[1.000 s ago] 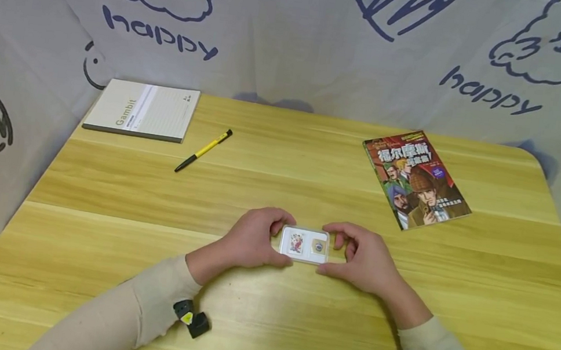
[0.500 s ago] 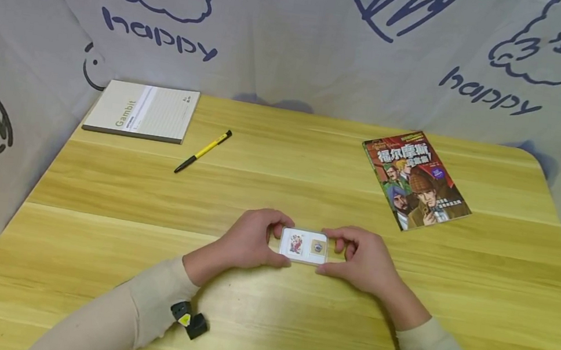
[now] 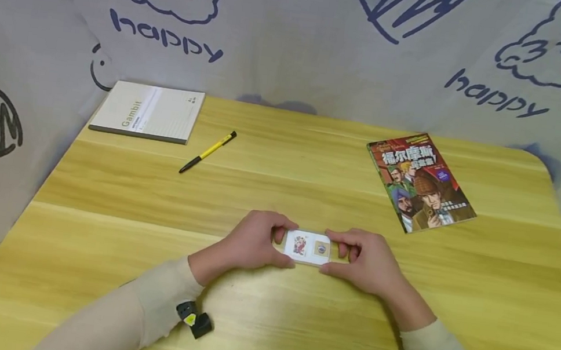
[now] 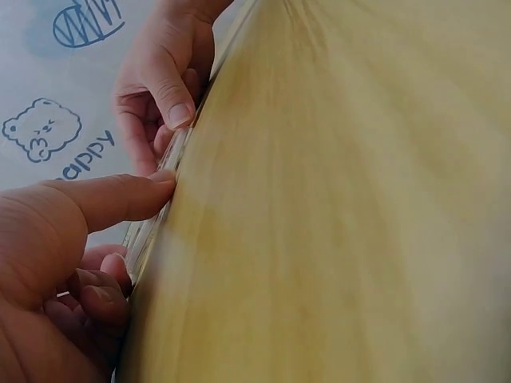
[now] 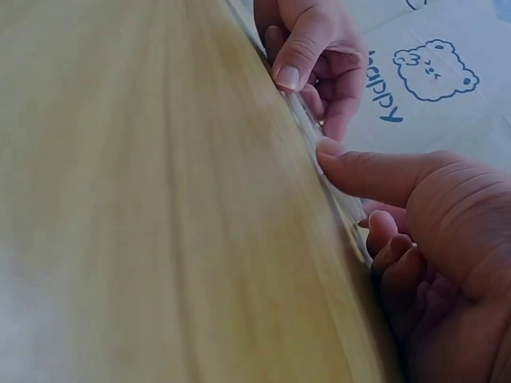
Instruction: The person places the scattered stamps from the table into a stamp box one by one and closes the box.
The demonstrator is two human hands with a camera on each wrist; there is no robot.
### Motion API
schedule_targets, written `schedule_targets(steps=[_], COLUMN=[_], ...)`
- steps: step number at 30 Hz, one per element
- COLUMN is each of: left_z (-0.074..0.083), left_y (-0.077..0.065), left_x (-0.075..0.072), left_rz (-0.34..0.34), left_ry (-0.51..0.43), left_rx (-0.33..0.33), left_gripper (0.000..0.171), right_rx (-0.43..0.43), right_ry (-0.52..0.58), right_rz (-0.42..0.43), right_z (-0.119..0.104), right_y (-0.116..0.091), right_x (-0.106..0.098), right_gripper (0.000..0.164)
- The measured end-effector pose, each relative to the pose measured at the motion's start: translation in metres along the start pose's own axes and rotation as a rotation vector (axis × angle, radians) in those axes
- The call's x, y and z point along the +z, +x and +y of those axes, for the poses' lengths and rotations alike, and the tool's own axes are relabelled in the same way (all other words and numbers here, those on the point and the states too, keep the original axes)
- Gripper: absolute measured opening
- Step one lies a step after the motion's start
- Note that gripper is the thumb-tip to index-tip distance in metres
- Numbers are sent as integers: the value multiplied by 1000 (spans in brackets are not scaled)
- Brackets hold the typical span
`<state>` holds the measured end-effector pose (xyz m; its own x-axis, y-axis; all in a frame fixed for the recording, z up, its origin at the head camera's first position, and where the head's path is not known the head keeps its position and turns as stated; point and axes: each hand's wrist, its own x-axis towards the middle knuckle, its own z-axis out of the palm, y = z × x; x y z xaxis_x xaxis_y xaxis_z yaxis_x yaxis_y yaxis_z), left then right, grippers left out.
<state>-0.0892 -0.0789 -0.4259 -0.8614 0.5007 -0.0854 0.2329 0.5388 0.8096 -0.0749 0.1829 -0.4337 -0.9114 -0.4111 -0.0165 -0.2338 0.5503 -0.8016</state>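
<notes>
In the head view, a small flat clear-edged case (image 3: 308, 248) with a white inside lies at the front middle of the table. A reddish picture shows on its left half and a tan square with a dark bluish mark on its right. My left hand (image 3: 258, 241) grips the case's left end between thumb and fingers. At the opposite end, my right hand (image 3: 367, 261) holds it in the same way. Both wrist views show the thumbs on the near edge of the case, which is seen edge-on with its face hidden.
On the wooden table (image 3: 269, 179), a grey-white notebook (image 3: 146, 112) lies at the back left. Beside it is a yellow and black pen (image 3: 208, 152). A colourful comic-style book (image 3: 420, 183) lies at the back right. White cloth with drawings (image 3: 287, 36) hangs behind the table.
The head view has shifted slightly, so everything appears a little further right. Both hands keep their hold on the case, which stays in place on the table.
</notes>
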Motion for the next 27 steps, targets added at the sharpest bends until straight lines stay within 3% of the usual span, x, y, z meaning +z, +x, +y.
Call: schedule_targets(steps=[8,20,27], left_z=[5,4,7], left_y=[13,7,1], left_x=[11,6,5], left_rz=[-59,-37,-4], left_ry=[-14,122,112], left_rx=[23,19,24], left_gripper=[62,63,76], right_rx=[61,40,35], right_ry=[-41,-96,-74], right_rz=[26,14,25], right_z=[5,-4,-5], right_y=[-12,-7,-6], right_x=[-5,0,3], right_gripper=[60,65,72])
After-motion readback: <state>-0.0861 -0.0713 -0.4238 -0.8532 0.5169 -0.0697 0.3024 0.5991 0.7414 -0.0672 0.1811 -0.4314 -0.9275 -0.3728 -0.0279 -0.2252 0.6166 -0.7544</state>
